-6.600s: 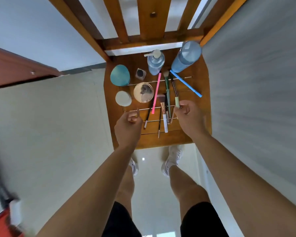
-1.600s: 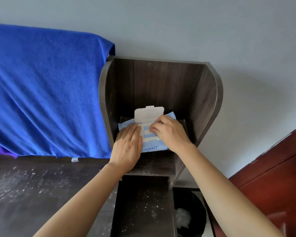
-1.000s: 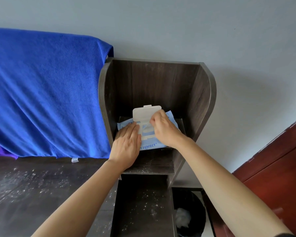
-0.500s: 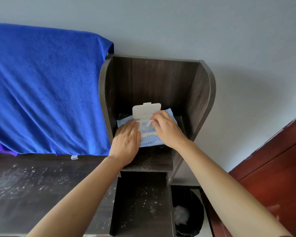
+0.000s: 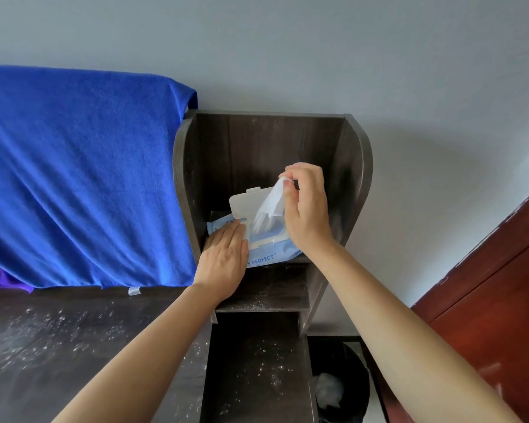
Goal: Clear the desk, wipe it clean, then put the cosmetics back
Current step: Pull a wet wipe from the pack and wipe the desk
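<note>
Two hands: left hand [image 5: 225, 257] flat on wipes pack [image 5: 271, 255], right hand [image 5: 307, 209] pinches wipe [image 5: 269, 206]; desk [image 5: 58, 340] powder-speckled

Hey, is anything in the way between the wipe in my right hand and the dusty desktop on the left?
Yes: the shelf's left side panel and your left hand, flat on the pack, lie between the wipe and the desktop. The shelf's front is open, so out toward you looks free.

Shelf walls [image 5: 350, 184] are boxing the fingers [image 5: 301, 175] of the right hand [image 5: 307, 212] behind and rightward. A raised lid [image 5: 243, 204] is standing left; space is lying open above.
</note>
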A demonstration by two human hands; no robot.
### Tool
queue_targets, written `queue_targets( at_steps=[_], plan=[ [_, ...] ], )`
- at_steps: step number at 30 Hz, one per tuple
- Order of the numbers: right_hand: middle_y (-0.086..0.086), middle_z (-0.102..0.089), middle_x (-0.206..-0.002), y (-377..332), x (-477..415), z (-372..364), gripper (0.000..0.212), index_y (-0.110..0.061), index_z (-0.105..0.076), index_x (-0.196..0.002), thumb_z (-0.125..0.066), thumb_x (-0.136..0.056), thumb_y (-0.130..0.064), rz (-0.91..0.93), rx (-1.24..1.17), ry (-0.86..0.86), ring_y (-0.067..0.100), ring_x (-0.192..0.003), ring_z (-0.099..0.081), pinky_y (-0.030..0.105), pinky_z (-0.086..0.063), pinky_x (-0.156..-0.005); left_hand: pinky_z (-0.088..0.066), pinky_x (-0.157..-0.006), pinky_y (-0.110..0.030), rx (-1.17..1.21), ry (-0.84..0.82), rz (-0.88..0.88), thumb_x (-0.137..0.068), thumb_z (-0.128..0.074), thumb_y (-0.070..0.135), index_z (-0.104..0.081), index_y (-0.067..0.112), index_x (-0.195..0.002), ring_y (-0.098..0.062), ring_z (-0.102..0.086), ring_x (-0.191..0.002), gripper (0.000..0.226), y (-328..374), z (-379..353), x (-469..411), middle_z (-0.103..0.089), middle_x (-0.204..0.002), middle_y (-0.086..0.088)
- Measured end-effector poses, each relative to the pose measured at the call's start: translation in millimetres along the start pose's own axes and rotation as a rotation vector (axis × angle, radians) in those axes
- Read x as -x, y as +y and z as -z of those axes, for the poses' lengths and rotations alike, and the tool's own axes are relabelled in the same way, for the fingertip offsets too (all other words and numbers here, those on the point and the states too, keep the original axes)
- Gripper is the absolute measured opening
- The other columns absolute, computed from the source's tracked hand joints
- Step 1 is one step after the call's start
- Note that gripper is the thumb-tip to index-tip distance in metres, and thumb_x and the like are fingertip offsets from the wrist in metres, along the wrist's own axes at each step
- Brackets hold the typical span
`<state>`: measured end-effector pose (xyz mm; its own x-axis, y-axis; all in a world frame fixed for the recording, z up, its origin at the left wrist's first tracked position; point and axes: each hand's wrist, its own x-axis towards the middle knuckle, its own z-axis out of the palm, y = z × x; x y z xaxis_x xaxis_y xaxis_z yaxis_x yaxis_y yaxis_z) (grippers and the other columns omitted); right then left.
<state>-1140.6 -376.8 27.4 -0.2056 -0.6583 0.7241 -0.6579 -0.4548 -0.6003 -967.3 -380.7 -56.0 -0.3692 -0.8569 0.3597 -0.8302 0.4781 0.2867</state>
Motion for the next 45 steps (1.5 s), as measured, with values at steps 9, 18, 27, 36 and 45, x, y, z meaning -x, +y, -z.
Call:
queue_targets(
  at_steps=[9, 18, 27, 36, 45],
  plan=[
    [-0.003, -0.060, -0.107, -20.1, -32.3, 43.5, 0.018, -0.011, -0.064, -0.110, -0.048, -0.104, -0.017, -0.033, -0.154, 0.013, 0.006, -0.096, -0.059, 0.018, -0.047, -0.081, -0.046, -0.099, -0.052, -0.009, -0.010, 0.043, -0.095, -0.053, 0.001, -0.062, -0.004, -0.111, -0.043, -0.058, -0.108, 0.019, 5.7, 0.6, 1.3, -0.062, -0.116, -0.024],
    [-0.023, -0.061, -0.098, -11.3, 20.7, 31.0, 0.014, -0.022, -0.061, -0.112, -0.049, -0.105, -0.026, -0.119, -0.281, -0.207, -0.006, -0.094, -0.059, 0.007, -0.045, -0.075, -0.034, -0.111, -0.028, 0.152, 0.215, 0.121, -0.101, -0.051, 0.021, -0.045, 0.010, -0.143, -0.019, -0.040, -0.138, 0.044, 14.9, 21.5, 62.1, -0.042, -0.151, -0.004],
    [-0.023, -0.058, -0.065, -97.6, 81.8, -11.1, 0.013, -0.043, -0.057, -0.085, -0.057, -0.098, -0.044, -0.159, -0.219, -0.280, 0.000, -0.062, -0.055, 0.013, -0.039, -0.057, -0.022, -0.116, -0.058, -0.070, 0.121, 0.206, -0.097, -0.036, 0.051, -0.050, 0.014, -0.143, -0.032, -0.030, -0.146, 0.060, -58.6, 71.6, 155.3, -0.034, -0.159, -0.009],
    [-0.012, -0.064, -0.074, -130.1, 215.7, -103.4, 0.029, -0.034, -0.059, -0.087, -0.048, -0.095, -0.059, -0.358, 0.187, -0.569, 0.010, -0.072, -0.062, 0.034, -0.050, -0.065, -0.019, -0.118, -0.054, -0.079, -0.090, 0.270, -0.094, -0.023, 0.057, -0.045, 0.014, -0.148, -0.029, -0.026, -0.149, 0.071, -171.0, 86.0, 277.8, -0.031, -0.160, -0.008],
    [-0.012, -0.061, -0.067, -122.3, 269.7, -164.0, 0.039, -0.029, -0.057, -0.067, -0.049, -0.089, -0.060, -0.575, 0.273, -0.750, 0.010, -0.069, -0.058, 0.028, -0.039, -0.056, -0.014, -0.120, -0.053, -0.021, -0.252, 0.381, -0.103, -0.036, 0.047, -0.033, 0.017, -0.154, -0.025, -0.014, -0.152, 0.059, -221.1, 44.7, 305.9, -0.020, -0.165, -0.003]
  ],
)
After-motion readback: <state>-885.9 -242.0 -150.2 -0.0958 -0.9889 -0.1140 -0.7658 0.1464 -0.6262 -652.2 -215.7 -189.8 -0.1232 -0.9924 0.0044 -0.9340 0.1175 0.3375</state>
